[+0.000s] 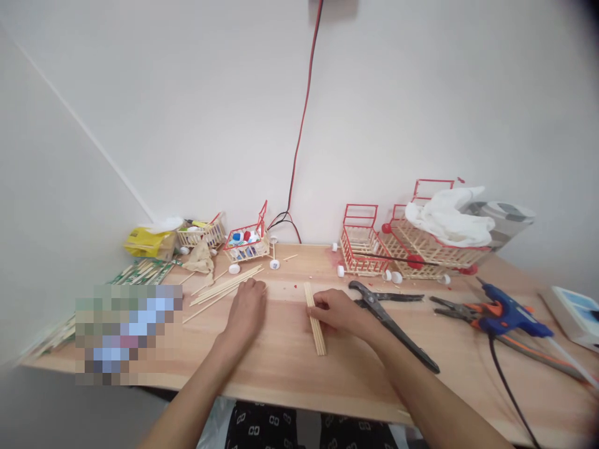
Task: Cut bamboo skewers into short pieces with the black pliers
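Several slim wooden sticks [319, 342] lie side by side in a flat row on the table. My right hand [334, 310] is closed on this row, thumb and fingers at its upper half. To the left, my left hand [247, 312] rests low on the table with curled fingers. A short stick end [265, 289] pokes out beside its knuckles, so it seems closed on a stick; its fingertips are hidden. Loose wooden sticks [219, 288] fan out just left of that hand.
Small stick-built carts [248, 248] stand along the wall, with a red-rimmed cart [365, 252] farther right. Black-handled cutters [393, 327], orange-handled pliers [461, 310] and a blue glue gun [515, 315] lie at right. Packaged sticks [140, 274] and a yellow packet [147, 242] are at left.
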A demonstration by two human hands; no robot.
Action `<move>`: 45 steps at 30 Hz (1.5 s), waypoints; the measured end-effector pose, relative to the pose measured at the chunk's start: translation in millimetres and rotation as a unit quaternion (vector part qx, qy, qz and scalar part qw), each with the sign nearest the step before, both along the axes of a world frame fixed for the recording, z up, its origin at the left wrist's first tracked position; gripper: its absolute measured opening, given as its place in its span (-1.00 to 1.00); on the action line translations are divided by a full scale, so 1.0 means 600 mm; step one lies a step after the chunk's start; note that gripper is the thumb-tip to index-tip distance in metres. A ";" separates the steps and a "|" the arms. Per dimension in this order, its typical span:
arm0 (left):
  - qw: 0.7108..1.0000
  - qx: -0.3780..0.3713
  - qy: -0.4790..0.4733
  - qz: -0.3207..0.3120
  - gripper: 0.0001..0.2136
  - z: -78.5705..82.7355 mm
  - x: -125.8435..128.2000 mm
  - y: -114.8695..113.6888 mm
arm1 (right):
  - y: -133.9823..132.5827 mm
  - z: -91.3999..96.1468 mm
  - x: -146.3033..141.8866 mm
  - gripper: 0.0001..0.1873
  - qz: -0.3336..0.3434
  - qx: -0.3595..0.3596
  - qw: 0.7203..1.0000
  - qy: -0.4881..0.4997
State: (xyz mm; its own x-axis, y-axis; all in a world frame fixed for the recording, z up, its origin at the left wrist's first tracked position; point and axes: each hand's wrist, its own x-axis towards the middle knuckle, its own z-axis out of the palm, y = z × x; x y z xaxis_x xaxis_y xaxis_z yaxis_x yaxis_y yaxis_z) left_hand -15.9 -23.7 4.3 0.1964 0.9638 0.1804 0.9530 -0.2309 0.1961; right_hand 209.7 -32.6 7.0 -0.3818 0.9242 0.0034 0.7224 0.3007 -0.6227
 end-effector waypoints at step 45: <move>0.993 0.091 0.078 0.010 -0.76 -0.010 -0.038 0.032 | 0.140 0.100 -0.081 -0.74 -0.108 0.080 0.943 -0.304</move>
State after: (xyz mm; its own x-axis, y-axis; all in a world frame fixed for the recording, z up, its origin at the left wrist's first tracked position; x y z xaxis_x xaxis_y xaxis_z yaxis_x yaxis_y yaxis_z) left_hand -38.9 -4.4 -1.6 0.2161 0.9220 0.3214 0.9734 -0.2292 0.0031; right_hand 161.4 51.3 66.9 -0.1612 0.9869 -0.0089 0.9865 0.1609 -0.0320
